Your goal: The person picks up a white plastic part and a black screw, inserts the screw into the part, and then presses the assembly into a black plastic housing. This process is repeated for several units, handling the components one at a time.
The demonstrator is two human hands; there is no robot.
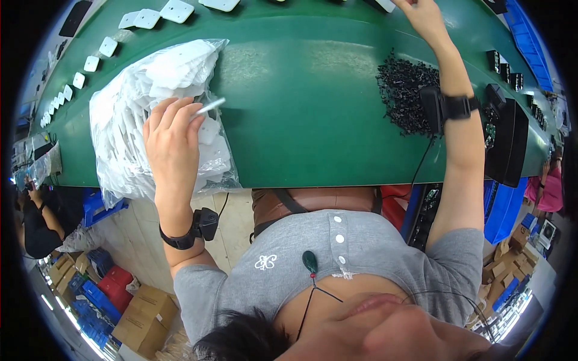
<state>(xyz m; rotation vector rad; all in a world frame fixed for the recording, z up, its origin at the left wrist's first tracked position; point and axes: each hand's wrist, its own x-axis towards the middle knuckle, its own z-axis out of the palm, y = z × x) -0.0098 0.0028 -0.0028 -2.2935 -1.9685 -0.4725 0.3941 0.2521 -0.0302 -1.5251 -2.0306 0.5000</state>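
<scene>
The left hand [171, 137] is over a clear plastic bag [218, 49] on the left part of the green table [295, 135], with a thin white piece [211, 107] pinched between thumb and fingers. The piece is seen nearly edge-on, its far end sticking out past the bag's right side. More flat white pieces [177, 71] fill the bag. The right hand [422, 17] reaches to the far side of the table, its fingertips partly cut off by the upper edge of the view; they are at a white part [385, 5], but I cannot tell whether they grip it or only touch it. Near the right forearm, on the table, lies a loose heap of small black parts [402, 90]. Each wrist wears a black strap, one on the left [182, 242] and one on the right [460, 108]. A curved row of white squarish covers [147, 18] runs along the far and left edges of the table. Small dark blocks [504, 67] stand at the right, near a blue tray [531, 45] and a long black panel [509, 144].
</scene>
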